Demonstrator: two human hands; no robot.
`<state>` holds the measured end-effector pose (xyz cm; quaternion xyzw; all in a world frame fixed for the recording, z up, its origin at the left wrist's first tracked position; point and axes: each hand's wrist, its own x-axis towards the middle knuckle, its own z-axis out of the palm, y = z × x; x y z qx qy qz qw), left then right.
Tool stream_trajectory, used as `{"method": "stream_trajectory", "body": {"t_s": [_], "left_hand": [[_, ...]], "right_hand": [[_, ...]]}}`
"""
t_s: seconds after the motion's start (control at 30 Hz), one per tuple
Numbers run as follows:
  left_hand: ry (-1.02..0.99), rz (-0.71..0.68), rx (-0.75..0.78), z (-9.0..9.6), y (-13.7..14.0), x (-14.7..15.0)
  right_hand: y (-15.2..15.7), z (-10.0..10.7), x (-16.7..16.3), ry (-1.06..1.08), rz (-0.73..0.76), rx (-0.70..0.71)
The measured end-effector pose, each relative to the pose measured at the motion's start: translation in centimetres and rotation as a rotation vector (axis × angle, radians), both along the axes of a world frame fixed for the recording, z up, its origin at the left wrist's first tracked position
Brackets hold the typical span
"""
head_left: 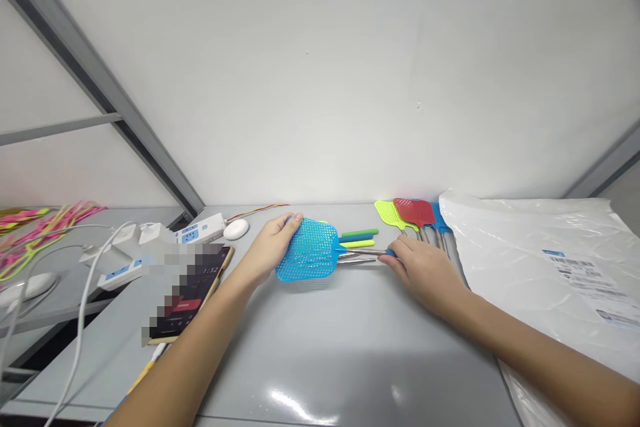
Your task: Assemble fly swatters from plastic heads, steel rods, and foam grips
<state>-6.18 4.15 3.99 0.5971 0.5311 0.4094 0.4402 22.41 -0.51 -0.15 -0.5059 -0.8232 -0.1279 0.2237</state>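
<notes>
A blue fly swatter is held level just above the grey table, between both hands. My left hand pinches the far left edge of its mesh head, thumb on top. My right hand is closed round the handle end, where a bit of blue grip shows by the fingertips. More than one metal rod runs between head and right hand; a yellow-green edge peeks out behind the blue mesh. Green, blue and yellow handles lie behind it. Beyond my right hand lie yellow-green, red and blue swatter heads.
A white plastic mailing bag with a label covers the table's right side. On the left are a phone, a white rounded device, power strips and white cables. Pink and yellow strands lie farther left. A white wall stands behind.
</notes>
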Motion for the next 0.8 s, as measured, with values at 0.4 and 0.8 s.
{"method": "stream_trajectory", "body": {"t_s": [0.4, 0.8], "left_hand": [[-0.084, 0.040, -0.052, -0.4, 0.2, 0.7], [-0.815, 0.045, -0.108, -1.7, -0.5, 2.5]], "right_hand": [[0.0, -0.3, 0.2, -0.018, 0.039, 0.018], [-0.9, 1.5, -0.8, 0.346, 0.044, -0.266]]}}
